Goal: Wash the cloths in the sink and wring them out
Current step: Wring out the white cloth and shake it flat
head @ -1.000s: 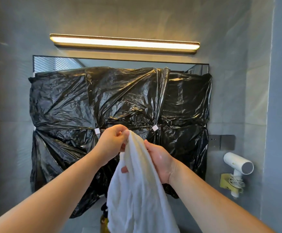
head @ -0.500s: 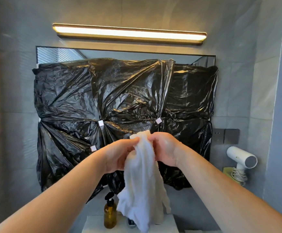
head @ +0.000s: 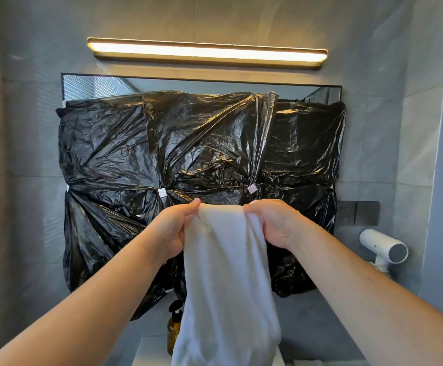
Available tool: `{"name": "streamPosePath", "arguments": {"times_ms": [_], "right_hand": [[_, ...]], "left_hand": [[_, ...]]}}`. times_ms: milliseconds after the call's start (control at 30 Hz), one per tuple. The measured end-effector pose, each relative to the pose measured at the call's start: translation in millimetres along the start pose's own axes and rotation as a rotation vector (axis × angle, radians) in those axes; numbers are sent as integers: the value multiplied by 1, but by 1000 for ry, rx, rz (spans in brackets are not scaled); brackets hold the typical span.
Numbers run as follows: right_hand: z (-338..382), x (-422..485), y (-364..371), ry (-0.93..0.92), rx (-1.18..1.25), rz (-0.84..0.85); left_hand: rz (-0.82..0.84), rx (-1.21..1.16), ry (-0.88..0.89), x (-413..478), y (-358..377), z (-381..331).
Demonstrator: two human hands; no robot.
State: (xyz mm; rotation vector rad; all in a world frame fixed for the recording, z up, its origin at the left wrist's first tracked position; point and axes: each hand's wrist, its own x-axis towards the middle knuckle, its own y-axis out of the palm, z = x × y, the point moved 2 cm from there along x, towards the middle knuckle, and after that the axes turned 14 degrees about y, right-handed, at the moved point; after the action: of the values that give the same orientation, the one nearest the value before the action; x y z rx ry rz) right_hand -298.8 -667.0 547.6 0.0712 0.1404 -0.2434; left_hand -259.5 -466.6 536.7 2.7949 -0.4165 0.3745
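Long white terry cloth (head: 225, 273) hung in mid-air, top edge stretched flat between both hands. Left hand (head: 173, 228) clenched the left corner and right hand (head: 273, 223) clenched the right. The cloth was untwisted with no drips seen; wet or dry was hard to tell. The sink was out of view. Judged: spreading it out, so either already wrung or washing not begun. No other cloths showed. Amber pump bottle (head: 174, 328) stood behind its lower part. Crinkled black plastic sheeting (head: 202, 143) covered the mirror.
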Motion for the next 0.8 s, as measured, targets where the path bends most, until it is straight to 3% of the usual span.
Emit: {"name": "streamPosePath", "arguments": {"times_ms": [133,267,467,633,800], "right_hand": [[8,-3,-6,-33,171,-15],[20,-3,-24,-105,187,-173],[32,4,-44,-83,62,-452],[34,14,-55,-81,-45,-516],[43,15,-68,-71,32,-558]], "left_hand": [[-91,-84,48,7,-6,-9],[-294,-48,103,34,-38,-9],[-372,259,191,70,-78,-19],[-372,269,235,65,-70,-32],[-412,283,304,66,-74,-31]]}}
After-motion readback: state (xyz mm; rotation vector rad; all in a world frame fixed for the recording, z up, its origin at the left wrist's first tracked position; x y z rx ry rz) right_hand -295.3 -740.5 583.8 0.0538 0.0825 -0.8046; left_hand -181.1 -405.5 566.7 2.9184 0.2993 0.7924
